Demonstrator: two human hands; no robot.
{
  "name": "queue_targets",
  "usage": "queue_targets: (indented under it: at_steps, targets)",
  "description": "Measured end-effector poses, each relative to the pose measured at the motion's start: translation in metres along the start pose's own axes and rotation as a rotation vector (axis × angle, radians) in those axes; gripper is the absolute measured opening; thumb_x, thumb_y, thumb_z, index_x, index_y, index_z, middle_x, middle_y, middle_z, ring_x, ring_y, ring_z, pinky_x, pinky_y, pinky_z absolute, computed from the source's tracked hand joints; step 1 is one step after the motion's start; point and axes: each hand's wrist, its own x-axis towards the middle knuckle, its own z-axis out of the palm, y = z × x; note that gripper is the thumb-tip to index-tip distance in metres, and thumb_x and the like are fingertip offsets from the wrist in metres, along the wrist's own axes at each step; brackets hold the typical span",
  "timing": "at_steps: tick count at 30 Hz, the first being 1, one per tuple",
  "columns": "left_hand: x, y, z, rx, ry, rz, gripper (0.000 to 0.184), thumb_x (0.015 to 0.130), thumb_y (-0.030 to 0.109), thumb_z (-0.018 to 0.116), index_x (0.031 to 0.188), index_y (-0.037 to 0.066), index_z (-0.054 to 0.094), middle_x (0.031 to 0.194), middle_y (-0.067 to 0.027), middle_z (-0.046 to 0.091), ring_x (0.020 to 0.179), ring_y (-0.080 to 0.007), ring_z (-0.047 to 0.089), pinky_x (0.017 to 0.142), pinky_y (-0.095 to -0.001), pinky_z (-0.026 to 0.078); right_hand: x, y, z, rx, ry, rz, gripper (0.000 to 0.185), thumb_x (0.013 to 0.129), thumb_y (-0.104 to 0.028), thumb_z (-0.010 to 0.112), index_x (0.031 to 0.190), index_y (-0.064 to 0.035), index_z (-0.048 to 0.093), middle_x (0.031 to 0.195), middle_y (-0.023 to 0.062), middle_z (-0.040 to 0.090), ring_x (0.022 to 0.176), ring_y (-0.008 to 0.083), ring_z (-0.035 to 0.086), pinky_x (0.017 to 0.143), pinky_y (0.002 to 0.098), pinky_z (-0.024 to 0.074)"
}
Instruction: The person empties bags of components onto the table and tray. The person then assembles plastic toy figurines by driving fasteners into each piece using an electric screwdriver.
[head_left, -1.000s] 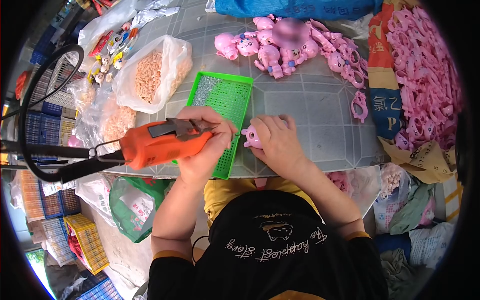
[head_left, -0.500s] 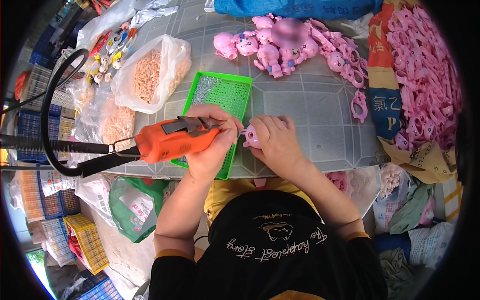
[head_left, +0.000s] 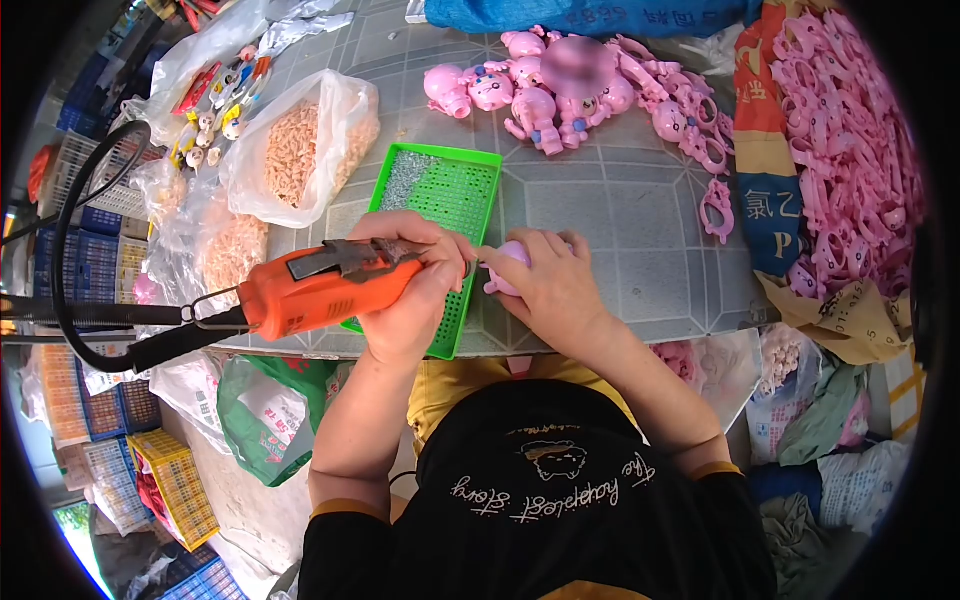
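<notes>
My left hand (head_left: pixel 410 285) is wrapped round an orange electric screwdriver (head_left: pixel 325 290), which lies nearly level with its cable end to the left. Its tip end points right, close to a pink plastic toy piece (head_left: pixel 512 265); whether they touch I cannot make out. Fingers of my right hand (head_left: pixel 550 275) close over that toy piece at the table's front edge and hide part of it. Under my left hand lies a green perforated tray (head_left: pixel 490 190) with small silvery screws (head_left: pixel 408 178) heaped in its far left corner.
Pink toy figures (head_left: pixel 540 115) and ring-shaped pink parts (head_left: pixel 717 210) lie at the back. A sack of pink parts (head_left: pixel 850 150) stands right. To the left are a plastic bag (head_left: pixel 345 120) of small peach-coloured pieces, small figures (head_left: pixel 205 130) and a black cable (head_left: pixel 62 270).
My left hand and the electric screwdriver have shifted left, away from the toy piece. The toy piece has turned slightly in my right hand, which stays in about the same place.
</notes>
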Motion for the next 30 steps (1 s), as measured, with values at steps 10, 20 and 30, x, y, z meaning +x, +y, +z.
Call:
queue_targets:
  at_steps: [10, 20, 30]
  targets:
    - [0.0, 0.001, -0.001, 0.043, -0.018, 0.0, 0.032, 0.073, -0.01, 0.056, 0.102, 0.0, 0.047, 0.067, -0.0092, 0.054, 0.06, -0.0179, 0.054, 0.073, -0.0409, 0.051, -0.001, 0.003, 0.005, 0.034, 0.024, 0.015, 0.054, 0.074, -0.022, 0.073, 0.12, -0.0115, 0.047, 0.113, 0.0087, 0.055, 0.104, 0.0296, 0.056, 0.09, 0.0503, 0.0372]
    - [-0.003, -0.01, -0.002, 0.048, 0.006, -0.004, 0.03, 0.074, -0.01, 0.055, 0.102, 0.0, 0.047, 0.066, -0.0077, 0.053, 0.059, -0.0168, 0.054, 0.072, -0.0407, 0.051, -0.001, 0.003, 0.007, 0.024, 0.031, 0.006, 0.057, 0.072, -0.022, 0.074, 0.12, -0.009, 0.046, 0.111, 0.0096, 0.056, 0.102, 0.0292, 0.057, 0.087, 0.0488, 0.0372]
    - [0.003, -0.006, 0.002, 0.107, -0.037, -0.126, 0.022, 0.074, -0.008, 0.056, 0.093, 0.0, 0.05, 0.067, -0.007, 0.053, 0.06, -0.0155, 0.054, 0.07, -0.0365, 0.051, 0.0, 0.001, 0.007, 0.015, 0.039, 0.012, 0.059, 0.066, -0.016, 0.077, 0.117, -0.0069, 0.047, 0.109, 0.0089, 0.055, 0.101, 0.0255, 0.056, 0.087, 0.0469, 0.0375]
